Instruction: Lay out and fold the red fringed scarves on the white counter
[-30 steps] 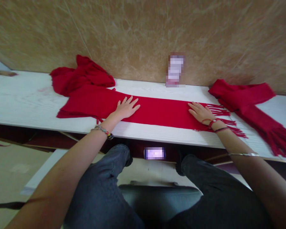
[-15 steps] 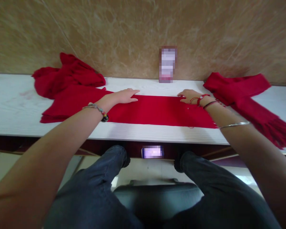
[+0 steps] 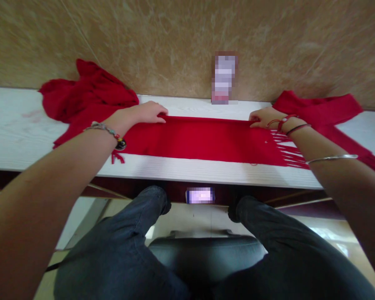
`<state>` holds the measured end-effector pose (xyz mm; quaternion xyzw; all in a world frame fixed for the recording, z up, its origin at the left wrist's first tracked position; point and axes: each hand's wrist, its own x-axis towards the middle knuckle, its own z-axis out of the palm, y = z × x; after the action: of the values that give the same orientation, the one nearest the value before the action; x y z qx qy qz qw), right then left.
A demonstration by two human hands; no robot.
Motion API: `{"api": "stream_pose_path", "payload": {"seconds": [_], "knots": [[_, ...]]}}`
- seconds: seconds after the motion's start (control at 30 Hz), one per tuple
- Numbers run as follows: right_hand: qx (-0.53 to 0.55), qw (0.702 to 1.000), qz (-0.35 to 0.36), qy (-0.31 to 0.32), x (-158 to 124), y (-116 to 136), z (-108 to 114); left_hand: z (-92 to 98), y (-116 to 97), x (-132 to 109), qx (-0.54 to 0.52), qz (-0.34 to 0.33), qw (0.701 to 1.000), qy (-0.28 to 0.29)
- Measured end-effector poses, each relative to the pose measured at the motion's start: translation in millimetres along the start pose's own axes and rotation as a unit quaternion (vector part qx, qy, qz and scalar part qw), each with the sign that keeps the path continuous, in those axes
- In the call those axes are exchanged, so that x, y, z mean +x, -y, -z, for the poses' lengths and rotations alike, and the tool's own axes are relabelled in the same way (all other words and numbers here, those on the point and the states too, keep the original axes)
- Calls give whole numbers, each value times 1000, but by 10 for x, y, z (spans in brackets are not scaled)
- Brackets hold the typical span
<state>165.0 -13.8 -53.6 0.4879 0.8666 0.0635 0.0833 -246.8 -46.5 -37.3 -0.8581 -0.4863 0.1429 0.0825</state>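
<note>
A red fringed scarf (image 3: 203, 137) lies flat and lengthwise in front of me. My left hand (image 3: 150, 112) is closed on its far edge, fingers curled over and thumb in front. On the same edge, further right, my right hand (image 3: 265, 117) pinches the cloth. Fringe (image 3: 289, 152) spreads out at the right end below my right wrist. A small tuft of red fringe (image 3: 118, 157) shows under my left wrist. My left forearm hides part of the cloth on that side.
Bunched red cloth (image 3: 90, 91) is heaped at the left against the marbled wall (image 3: 162, 50). Another red scarf (image 3: 325, 108) lies at the right. A blurred upright box-like item (image 3: 224, 79) stands at the wall. A phone-like object (image 3: 200, 195) sits below the white tabletop (image 3: 181, 168).
My fingers have closed on the scarf's far edge, where they lay spread before. My left hand has shifted left, my right hand right. The fringe at the right end now shows spread out.
</note>
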Motion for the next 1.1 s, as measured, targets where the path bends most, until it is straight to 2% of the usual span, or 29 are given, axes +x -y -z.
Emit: {"api": "stream_pose_path", "payload": {"seconds": [0.13,0.23,0.3,0.37,0.43,0.5,0.67,0.8,0.87,0.93,1.1], "knots": [[-17,996,7,-92,-327,58,153,161,63,-330,1,-15,999,-51],[-42,986,23,-159,-743,258,184,168,-27,-631,-14,-10,998,-60],[-54,983,40,-169,-1032,424,118,75,-152,-819,-25,-18,998,-52],[-62,982,87,-158,-1262,569,-2,-65,-300,-972,-46,-42,998,-32],[-72,976,120,-165,-1400,660,-138,-197,-436,-1080,-47,-50,997,-17],[-72,971,132,-186,-1457,688,-249,-277,-533,-1147,-28,-30,999,-16],[-49,955,133,-262,-1480,636,-368,-285,-578,-1215,-4,-2,1000,-26],[-46,955,128,-265,-1526,649,-422,-257,-623,-1203,20,27,999,6],[-52,956,128,-261,-1553,666,-438,-229,-716,-1164,36,59,998,9],[-58,954,131,-264,-1573,677,-439,-184,-848,-1104,48,79,996,-10],[-71,952,107,-277,-1539,642,-427,-51,-1121,-958,58,60,995,-54]]}}
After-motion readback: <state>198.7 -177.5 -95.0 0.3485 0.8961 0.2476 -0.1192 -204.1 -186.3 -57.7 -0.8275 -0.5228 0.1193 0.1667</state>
